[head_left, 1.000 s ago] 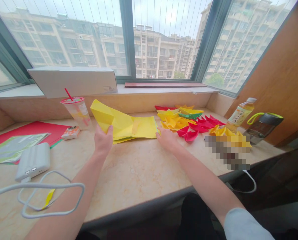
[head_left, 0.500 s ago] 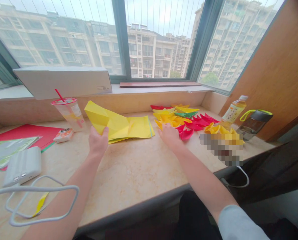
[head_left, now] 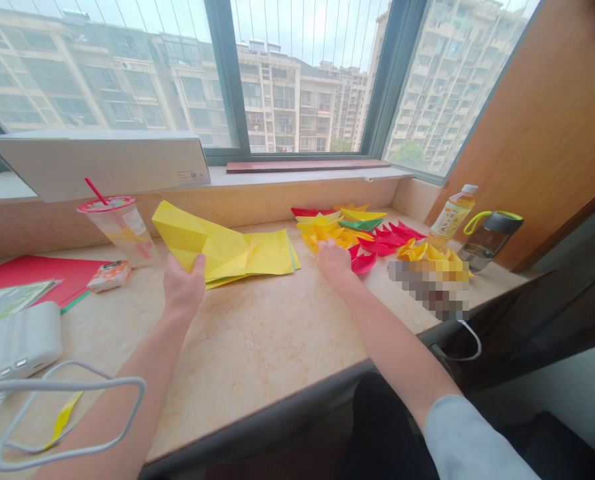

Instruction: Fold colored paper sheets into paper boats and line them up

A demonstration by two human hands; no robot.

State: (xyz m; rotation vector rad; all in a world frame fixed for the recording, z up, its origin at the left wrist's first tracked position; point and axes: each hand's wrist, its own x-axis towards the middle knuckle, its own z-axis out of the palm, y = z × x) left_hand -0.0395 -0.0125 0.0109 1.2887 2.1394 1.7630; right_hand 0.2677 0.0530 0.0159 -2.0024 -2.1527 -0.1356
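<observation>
My left hand (head_left: pixel 184 283) grips the left end of a creased sheet of yellow paper (head_left: pixel 217 243), its thumb on top. The sheet's left part is raised, and its right part lies over a few more sheets with yellow and bluish edges. My right hand (head_left: pixel 334 261) is closed at the front of a group of folded paper boats, its curled fingers on a yellow paper boat (head_left: pixel 322 231); the fingertips are partly hidden. Close by are a green boat (head_left: pixel 361 225) and red boats (head_left: pixel 390 240). More yellow folded pieces (head_left: pixel 424 252) lie to the right.
On the left are a plastic cup with a straw (head_left: pixel 120 227), a small tissue pack (head_left: pixel 108 276), red paper (head_left: pixel 42 267), and a white power bank (head_left: pixel 22 343) with a looped cable (head_left: pixel 140 400). A drink bottle (head_left: pixel 452 215) and a dark flask (head_left: pixel 492 240) stand at right. A blurred object (head_left: pixel 427 290) lies near the edge.
The view has shifted slightly, so everything sits a little further left. My left hand still grips the yellow paper, and my right hand stays by the paper boats.
</observation>
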